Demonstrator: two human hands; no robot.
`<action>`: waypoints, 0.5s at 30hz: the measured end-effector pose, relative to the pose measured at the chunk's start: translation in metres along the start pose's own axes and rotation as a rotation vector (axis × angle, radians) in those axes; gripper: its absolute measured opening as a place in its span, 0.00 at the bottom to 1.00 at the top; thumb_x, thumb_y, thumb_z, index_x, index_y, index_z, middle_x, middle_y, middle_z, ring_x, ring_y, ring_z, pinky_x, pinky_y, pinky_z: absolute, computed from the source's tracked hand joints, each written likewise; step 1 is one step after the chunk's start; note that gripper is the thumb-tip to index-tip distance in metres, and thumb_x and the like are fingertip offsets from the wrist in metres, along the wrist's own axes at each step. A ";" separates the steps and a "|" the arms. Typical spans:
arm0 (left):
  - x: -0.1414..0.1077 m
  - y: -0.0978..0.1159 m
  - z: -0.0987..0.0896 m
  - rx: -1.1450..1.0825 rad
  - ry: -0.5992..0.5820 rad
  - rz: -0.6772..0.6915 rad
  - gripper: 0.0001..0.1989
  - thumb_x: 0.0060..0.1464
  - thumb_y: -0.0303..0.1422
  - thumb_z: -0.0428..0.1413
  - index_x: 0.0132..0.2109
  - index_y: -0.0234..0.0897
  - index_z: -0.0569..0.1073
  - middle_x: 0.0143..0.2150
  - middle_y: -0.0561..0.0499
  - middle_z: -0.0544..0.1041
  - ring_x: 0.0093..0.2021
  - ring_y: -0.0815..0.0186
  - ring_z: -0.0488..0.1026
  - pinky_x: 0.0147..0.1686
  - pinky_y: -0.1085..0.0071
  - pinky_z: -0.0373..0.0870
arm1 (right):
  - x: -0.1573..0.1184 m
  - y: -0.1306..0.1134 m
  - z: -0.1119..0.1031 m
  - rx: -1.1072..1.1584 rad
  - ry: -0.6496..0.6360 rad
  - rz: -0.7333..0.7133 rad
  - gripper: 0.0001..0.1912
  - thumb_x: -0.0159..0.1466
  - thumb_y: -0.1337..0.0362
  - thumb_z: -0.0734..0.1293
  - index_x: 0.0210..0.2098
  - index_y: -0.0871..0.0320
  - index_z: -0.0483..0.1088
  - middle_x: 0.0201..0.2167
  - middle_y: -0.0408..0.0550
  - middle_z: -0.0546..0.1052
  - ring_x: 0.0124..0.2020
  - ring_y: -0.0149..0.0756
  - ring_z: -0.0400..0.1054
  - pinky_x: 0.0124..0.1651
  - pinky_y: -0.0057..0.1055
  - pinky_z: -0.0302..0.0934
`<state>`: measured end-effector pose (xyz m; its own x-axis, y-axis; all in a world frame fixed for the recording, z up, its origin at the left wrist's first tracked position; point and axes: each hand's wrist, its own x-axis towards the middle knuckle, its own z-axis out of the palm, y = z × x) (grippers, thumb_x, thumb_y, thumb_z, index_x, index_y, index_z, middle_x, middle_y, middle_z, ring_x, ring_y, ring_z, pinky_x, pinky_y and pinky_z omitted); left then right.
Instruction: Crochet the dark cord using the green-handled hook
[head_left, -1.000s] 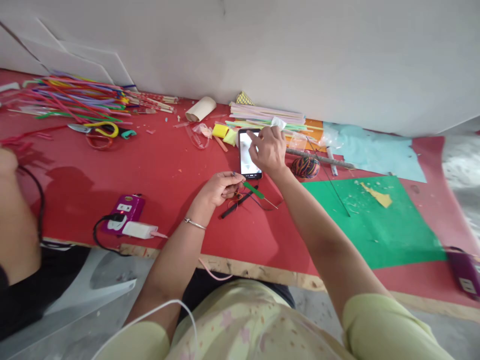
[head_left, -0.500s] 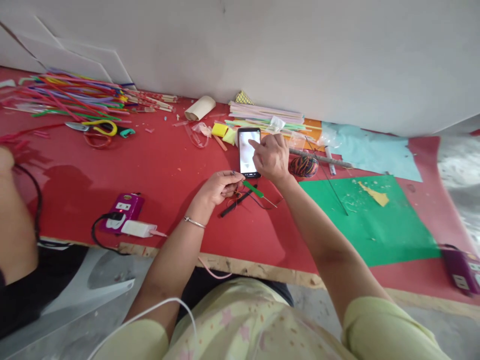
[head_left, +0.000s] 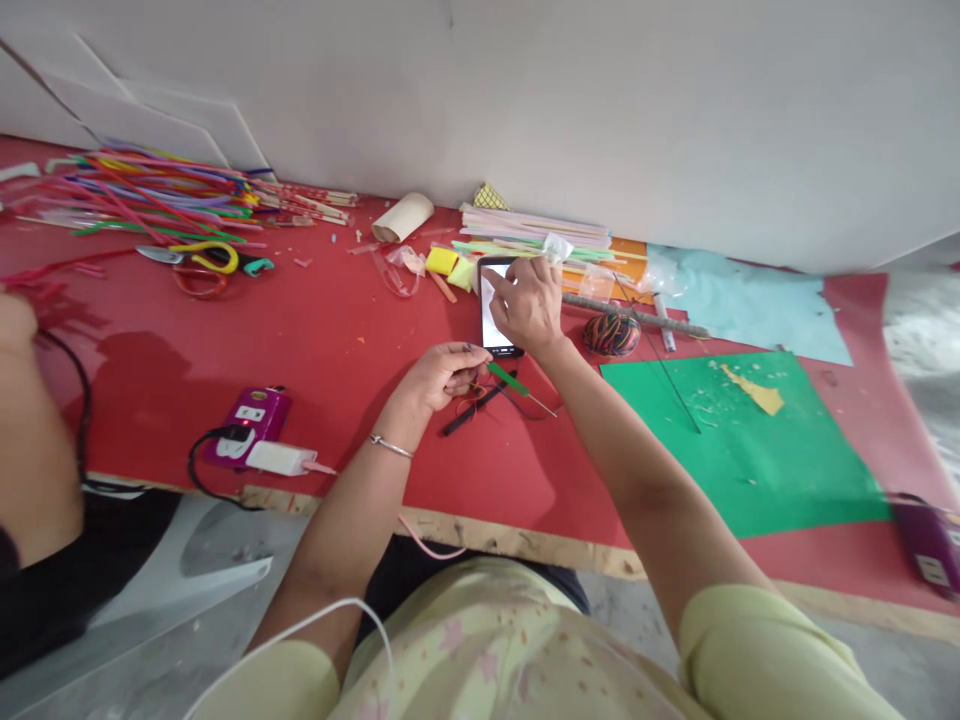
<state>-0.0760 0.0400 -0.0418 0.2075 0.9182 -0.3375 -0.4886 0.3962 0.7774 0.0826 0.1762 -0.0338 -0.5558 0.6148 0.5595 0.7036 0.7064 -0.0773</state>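
Note:
A smartphone (head_left: 493, 325) with a lit screen lies on the red table (head_left: 337, 320). Over it, my right hand (head_left: 529, 300) has its index finger stretched onto the screen's upper left, the other fingers partly curled and holding nothing. My left hand (head_left: 448, 375) is closed, thumb and fingertips pinched at the phone's lower left corner. From that pinch a thin stick with a green wrapped part (head_left: 508, 379) points down to the right, its bare end showing. Below it lies a black strip (head_left: 478, 405) with some orange thread near the fingers.
To the right are a multicoloured yarn ball (head_left: 611, 334), a grey rod (head_left: 645, 318) and a green sheet (head_left: 720, 450). Scissors (head_left: 210, 257) and many pipe cleaners (head_left: 165, 195) lie at left. A purple power socket (head_left: 249, 425) sits near the front edge. A person's arm (head_left: 34, 430) shows far left.
My right hand has moved left and slightly up across the phone, now covering more of the screen. My left hand stays with the green stick.

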 end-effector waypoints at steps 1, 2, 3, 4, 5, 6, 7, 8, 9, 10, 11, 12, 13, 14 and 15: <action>0.000 0.001 0.000 0.002 0.005 -0.002 0.11 0.49 0.33 0.69 0.35 0.29 0.80 0.25 0.52 0.76 0.14 0.82 0.51 0.15 0.78 0.42 | -0.001 0.000 -0.002 0.009 0.007 0.008 0.23 0.70 0.63 0.60 0.60 0.48 0.75 0.43 0.54 0.71 0.48 0.52 0.59 0.53 0.50 0.53; -0.001 0.001 0.001 0.005 0.011 -0.002 0.11 0.49 0.33 0.69 0.35 0.29 0.80 0.25 0.52 0.75 0.14 0.82 0.51 0.15 0.78 0.42 | -0.004 0.001 -0.004 0.016 0.017 0.018 0.23 0.70 0.63 0.59 0.60 0.49 0.75 0.43 0.54 0.71 0.48 0.51 0.59 0.54 0.50 0.53; -0.001 0.001 0.001 0.007 0.017 -0.002 0.11 0.48 0.33 0.69 0.35 0.29 0.80 0.25 0.52 0.75 0.15 0.82 0.52 0.15 0.78 0.42 | -0.007 0.001 -0.008 0.022 0.027 0.028 0.23 0.69 0.64 0.59 0.60 0.49 0.76 0.43 0.54 0.71 0.48 0.51 0.59 0.54 0.50 0.54; -0.001 0.001 0.001 0.007 0.021 0.000 0.11 0.48 0.33 0.69 0.35 0.29 0.80 0.25 0.52 0.75 0.15 0.82 0.52 0.16 0.78 0.42 | -0.011 0.002 -0.012 0.026 0.037 0.039 0.23 0.69 0.64 0.59 0.60 0.49 0.76 0.43 0.54 0.71 0.48 0.51 0.59 0.54 0.50 0.54; 0.000 0.001 0.001 0.007 0.021 -0.001 0.11 0.48 0.33 0.69 0.35 0.29 0.80 0.24 0.52 0.75 0.15 0.82 0.52 0.16 0.78 0.42 | -0.015 0.004 -0.017 0.029 0.043 0.047 0.23 0.69 0.64 0.59 0.60 0.50 0.76 0.43 0.54 0.71 0.48 0.51 0.59 0.54 0.51 0.54; 0.000 0.000 0.000 0.006 0.018 -0.001 0.12 0.48 0.34 0.69 0.35 0.29 0.80 0.24 0.52 0.75 0.15 0.82 0.51 0.16 0.77 0.42 | -0.021 0.006 -0.023 0.035 0.040 0.051 0.23 0.69 0.65 0.59 0.59 0.50 0.76 0.42 0.54 0.71 0.48 0.51 0.60 0.53 0.50 0.55; 0.001 0.000 0.000 0.005 0.012 -0.002 0.12 0.47 0.34 0.69 0.35 0.29 0.80 0.25 0.52 0.75 0.14 0.82 0.51 0.16 0.77 0.42 | -0.028 0.008 -0.028 0.039 0.038 0.056 0.23 0.68 0.65 0.59 0.59 0.50 0.77 0.42 0.54 0.71 0.47 0.51 0.60 0.53 0.50 0.55; 0.001 -0.001 -0.001 0.003 0.005 -0.003 0.13 0.47 0.34 0.70 0.35 0.29 0.80 0.25 0.52 0.75 0.14 0.82 0.51 0.16 0.77 0.42 | -0.036 0.010 -0.033 0.040 0.033 0.059 0.23 0.68 0.65 0.60 0.59 0.50 0.77 0.42 0.55 0.71 0.47 0.51 0.60 0.52 0.50 0.56; 0.001 -0.002 -0.001 0.001 0.000 -0.002 0.13 0.47 0.34 0.70 0.36 0.29 0.80 0.25 0.52 0.76 0.14 0.82 0.51 0.16 0.77 0.42 | -0.044 0.012 -0.037 0.041 0.029 0.061 0.23 0.67 0.65 0.61 0.59 0.51 0.77 0.42 0.55 0.72 0.47 0.52 0.60 0.52 0.51 0.56; 0.002 -0.002 -0.002 0.000 -0.001 -0.002 0.13 0.46 0.34 0.70 0.36 0.29 0.80 0.26 0.52 0.76 0.14 0.82 0.51 0.16 0.78 0.42 | -0.053 0.013 -0.041 0.042 0.025 0.054 0.24 0.67 0.65 0.62 0.59 0.51 0.77 0.42 0.55 0.72 0.47 0.52 0.60 0.51 0.50 0.57; 0.002 -0.002 -0.002 0.001 0.002 -0.003 0.14 0.46 0.34 0.71 0.35 0.28 0.80 0.25 0.52 0.76 0.15 0.82 0.51 0.16 0.78 0.42 | -0.062 0.014 -0.043 0.039 0.020 0.050 0.24 0.66 0.65 0.62 0.59 0.50 0.77 0.42 0.55 0.73 0.47 0.52 0.61 0.50 0.50 0.57; 0.001 -0.001 -0.002 0.002 0.005 -0.006 0.14 0.45 0.34 0.71 0.35 0.28 0.79 0.25 0.52 0.75 0.15 0.82 0.51 0.16 0.78 0.41 | -0.070 0.015 -0.045 0.036 0.011 0.044 0.24 0.66 0.65 0.63 0.59 0.50 0.77 0.41 0.55 0.73 0.46 0.52 0.61 0.49 0.50 0.57; 0.001 -0.001 -0.001 0.004 0.009 -0.011 0.14 0.45 0.34 0.71 0.34 0.29 0.79 0.25 0.52 0.75 0.15 0.82 0.51 0.15 0.78 0.41 | -0.078 0.015 -0.045 0.032 0.001 0.037 0.24 0.65 0.65 0.63 0.59 0.50 0.77 0.40 0.54 0.74 0.46 0.52 0.62 0.48 0.50 0.57; 0.000 0.000 0.000 0.007 0.011 -0.017 0.13 0.45 0.34 0.71 0.34 0.29 0.78 0.25 0.52 0.75 0.15 0.82 0.51 0.15 0.78 0.41 | -0.085 0.014 -0.045 0.028 -0.009 0.032 0.23 0.65 0.65 0.63 0.58 0.49 0.78 0.40 0.54 0.74 0.45 0.52 0.62 0.47 0.49 0.57; 0.000 0.001 0.000 0.009 0.011 -0.024 0.13 0.45 0.34 0.71 0.33 0.29 0.78 0.24 0.53 0.74 0.15 0.83 0.51 0.16 0.79 0.42 | -0.092 0.013 -0.045 0.025 -0.019 0.025 0.23 0.65 0.64 0.64 0.57 0.49 0.78 0.39 0.54 0.74 0.45 0.52 0.62 0.46 0.48 0.56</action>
<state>-0.0763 0.0400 -0.0409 0.2096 0.9082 -0.3623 -0.4755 0.4184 0.7738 0.1628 0.1135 -0.0494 -0.5467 0.6387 0.5415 0.7059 0.6994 -0.1121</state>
